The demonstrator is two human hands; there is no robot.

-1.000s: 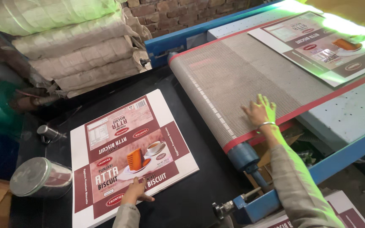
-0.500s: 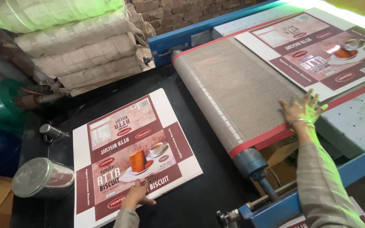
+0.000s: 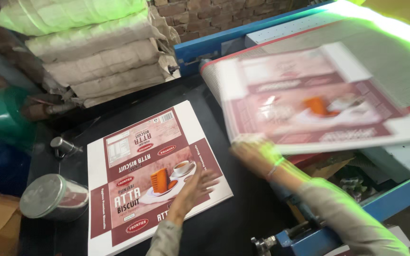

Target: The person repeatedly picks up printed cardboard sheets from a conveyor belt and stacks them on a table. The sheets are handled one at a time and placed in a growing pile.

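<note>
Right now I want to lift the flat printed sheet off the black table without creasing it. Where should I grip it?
Probably the printed sheet's bare right edge, coming from the right: it lies flat, so slide fingers under. The left hand rests nearby.

Metal tin, stacked sacks

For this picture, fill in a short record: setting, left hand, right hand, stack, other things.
Setting: black table beside a blue-framed conveyor
Left hand: flat on the stack, fingers spread
Right hand: at the edge of a blurred printed sheet
Stack: flat printed carton sheets, maroon and white
Other things: metal can, piled sacks, brick wall
</note>
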